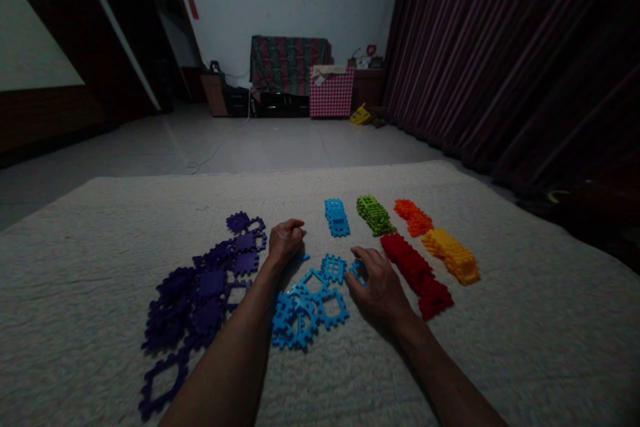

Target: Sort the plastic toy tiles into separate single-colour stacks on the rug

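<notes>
Nearest, noted a purple tile (163, 380) on the blanket (500, 360). Found left hand (286, 239) fisted shut beside the blue tiles (303, 310) mid-blanket, right hand (380, 283) narrow-fingered over one, grip unclear. Judged them light, stiff, snag-prone; best pinched by a rim.

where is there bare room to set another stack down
Bare mat right of the yellow stack and left of the purple pieces. Crowded around the loose blue pieces between the left hand and right hand.
</notes>
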Available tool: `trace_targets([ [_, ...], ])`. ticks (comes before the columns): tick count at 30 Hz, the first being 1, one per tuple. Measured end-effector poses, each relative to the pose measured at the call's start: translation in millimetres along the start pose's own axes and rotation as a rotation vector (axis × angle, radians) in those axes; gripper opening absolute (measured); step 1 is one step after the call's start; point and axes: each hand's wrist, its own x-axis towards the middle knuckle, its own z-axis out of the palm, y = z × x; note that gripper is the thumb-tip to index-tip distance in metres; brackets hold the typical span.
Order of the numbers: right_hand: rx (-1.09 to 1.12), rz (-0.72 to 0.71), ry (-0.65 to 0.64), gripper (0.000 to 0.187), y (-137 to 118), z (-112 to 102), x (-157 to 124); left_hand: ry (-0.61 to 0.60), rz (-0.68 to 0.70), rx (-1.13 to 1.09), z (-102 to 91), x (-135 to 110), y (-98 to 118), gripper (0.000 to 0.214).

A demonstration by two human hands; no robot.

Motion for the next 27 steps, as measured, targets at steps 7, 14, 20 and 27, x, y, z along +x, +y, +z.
trace_targets([
  [7,-0.116,0.073,-0.008,0.057,7.7,-0.7,-1.6,-0.005,-0.004,-0.003,-0.1,0.0,0.1,0.032],
  [14,-0.269,0.205,-0.139,0.064,-3.6,-10.0,-4.4,-0.007,-0.011,-0.042,1.9,-0.2,-0.8,0.034],
  [20,-0.256,0.226,-0.062,0.054,0.3,-11.2,-6.4,0.0,0.001,-0.053,3.4,0.3,-2.2,0.034],
  [27,-0.092,0.157,0.132,0.054,0.2,11.9,46.5,-0.003,0.014,-0.067,2.3,-1.6,-0.3,0.035],
])
